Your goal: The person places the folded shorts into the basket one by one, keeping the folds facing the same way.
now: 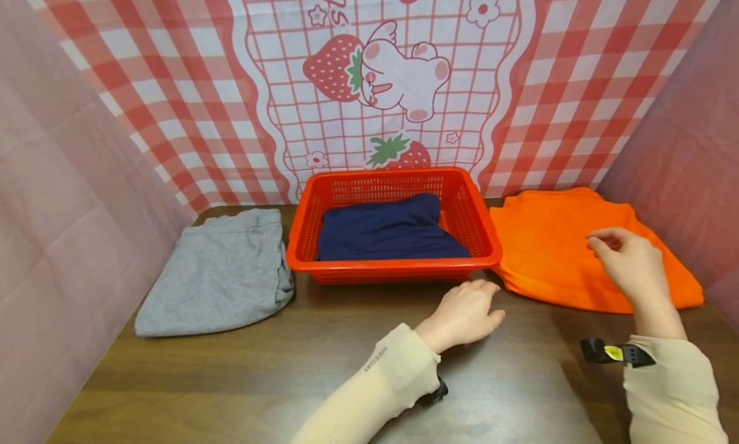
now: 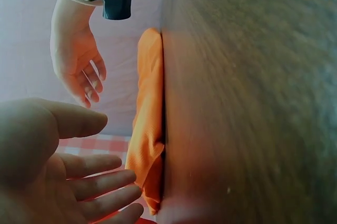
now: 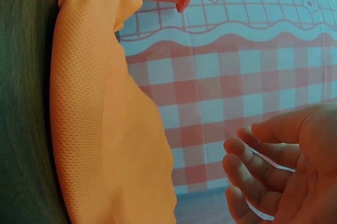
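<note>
Folded orange mesh fabric (image 1: pixel 554 251), perhaps a garment, lies on the table at the right. Above it hovers my right hand (image 1: pixel 632 264), fingers loosely bent and nothing between them; the right wrist view shows a gap between this hand and the cloth. My left hand (image 1: pixel 464 312) hangs over the table just in front of the basket, near the orange fabric's left corner. Its fingers are extended and hold nothing in the left wrist view. A folded navy cloth (image 1: pixel 387 229) lies inside the red plastic basket (image 1: pixel 392 264) between the two side piles.
Folded grey fabric (image 1: pixel 222 274) lies left of the basket. Behind everything hangs a red-and-white checked curtain (image 1: pixel 190 104) with strawberry prints, and pinkish cloth walls (image 1: pixel 75 194) close in both sides. The brown wooden table (image 1: pixel 231 380) extends toward me.
</note>
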The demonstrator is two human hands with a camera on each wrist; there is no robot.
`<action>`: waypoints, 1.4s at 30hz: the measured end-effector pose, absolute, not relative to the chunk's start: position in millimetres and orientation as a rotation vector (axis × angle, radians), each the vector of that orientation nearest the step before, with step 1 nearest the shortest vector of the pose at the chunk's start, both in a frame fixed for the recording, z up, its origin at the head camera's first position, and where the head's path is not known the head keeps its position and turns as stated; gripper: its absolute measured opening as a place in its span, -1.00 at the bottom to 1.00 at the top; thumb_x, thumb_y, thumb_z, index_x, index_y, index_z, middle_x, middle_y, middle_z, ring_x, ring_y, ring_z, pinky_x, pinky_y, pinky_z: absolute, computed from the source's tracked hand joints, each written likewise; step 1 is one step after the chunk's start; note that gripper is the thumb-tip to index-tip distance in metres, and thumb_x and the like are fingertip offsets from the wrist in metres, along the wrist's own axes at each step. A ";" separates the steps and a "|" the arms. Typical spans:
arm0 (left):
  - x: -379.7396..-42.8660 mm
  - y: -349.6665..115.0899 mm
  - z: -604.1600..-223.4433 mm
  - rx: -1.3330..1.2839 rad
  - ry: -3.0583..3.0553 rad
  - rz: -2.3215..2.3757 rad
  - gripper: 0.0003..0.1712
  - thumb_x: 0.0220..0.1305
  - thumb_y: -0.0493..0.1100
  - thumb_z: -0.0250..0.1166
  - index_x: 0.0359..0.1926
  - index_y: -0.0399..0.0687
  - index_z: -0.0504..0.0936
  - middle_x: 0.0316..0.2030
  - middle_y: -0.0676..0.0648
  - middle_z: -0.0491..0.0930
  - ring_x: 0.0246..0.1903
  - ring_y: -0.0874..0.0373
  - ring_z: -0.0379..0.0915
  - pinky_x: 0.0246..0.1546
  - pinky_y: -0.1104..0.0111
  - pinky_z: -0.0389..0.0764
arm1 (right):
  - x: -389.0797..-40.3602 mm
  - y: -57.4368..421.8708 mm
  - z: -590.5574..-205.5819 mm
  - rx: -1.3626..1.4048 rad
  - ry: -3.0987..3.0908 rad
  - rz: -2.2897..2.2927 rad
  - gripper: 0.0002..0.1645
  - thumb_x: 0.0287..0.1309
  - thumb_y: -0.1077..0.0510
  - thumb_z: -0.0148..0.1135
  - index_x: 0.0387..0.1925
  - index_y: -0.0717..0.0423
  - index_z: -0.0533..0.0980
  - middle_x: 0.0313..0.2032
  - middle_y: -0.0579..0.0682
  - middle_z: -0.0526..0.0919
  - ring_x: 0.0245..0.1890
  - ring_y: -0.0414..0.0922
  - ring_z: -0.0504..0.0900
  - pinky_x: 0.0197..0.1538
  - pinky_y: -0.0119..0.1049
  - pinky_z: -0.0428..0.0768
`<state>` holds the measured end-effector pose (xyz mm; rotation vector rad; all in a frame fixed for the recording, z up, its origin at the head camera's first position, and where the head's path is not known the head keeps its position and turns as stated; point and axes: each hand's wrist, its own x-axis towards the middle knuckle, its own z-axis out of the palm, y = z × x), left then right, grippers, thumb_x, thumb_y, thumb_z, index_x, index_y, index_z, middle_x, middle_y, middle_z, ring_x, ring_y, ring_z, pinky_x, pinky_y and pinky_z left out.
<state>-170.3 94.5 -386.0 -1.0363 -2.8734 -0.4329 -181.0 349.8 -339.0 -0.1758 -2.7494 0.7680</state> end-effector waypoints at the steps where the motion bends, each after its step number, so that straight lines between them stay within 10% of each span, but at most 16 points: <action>1: -170.1 95.3 -385.5 -1.031 -2.876 -0.433 -0.52 0.19 0.12 0.13 0.11 0.08 0.45 0.03 0.14 0.49 -0.04 0.28 0.44 -0.09 0.49 0.45 | -181.2 350.3 -339.7 -0.187 -2.747 0.766 -0.50 0.28 -0.06 -0.08 -0.03 0.27 0.45 -0.20 0.32 0.58 -0.44 -0.25 0.47 -0.43 -0.31 0.31; 8: -170.8 107.9 -383.9 -0.997 -2.879 -0.440 -0.49 0.18 0.12 0.14 0.12 0.08 0.43 0.04 0.15 0.46 -0.02 0.27 0.42 -0.05 0.47 0.42 | -182.5 353.1 -342.7 -0.275 -2.728 0.732 -0.48 0.27 -0.03 -0.12 -0.03 0.36 0.42 -0.14 0.38 0.51 -0.22 0.27 0.40 -0.34 -0.10 0.29; 42: -173.4 140.7 -385.3 -0.546 -2.908 -1.115 -0.55 0.06 -0.02 0.23 0.00 -0.04 0.48 -0.15 0.07 0.53 -0.17 0.23 0.47 -0.15 0.50 0.42 | -179.5 383.1 -360.0 -0.680 -2.802 0.776 -0.29 0.21 -0.05 -0.18 0.06 0.57 0.25 0.03 0.55 0.27 -0.10 0.45 0.28 -0.11 0.15 0.30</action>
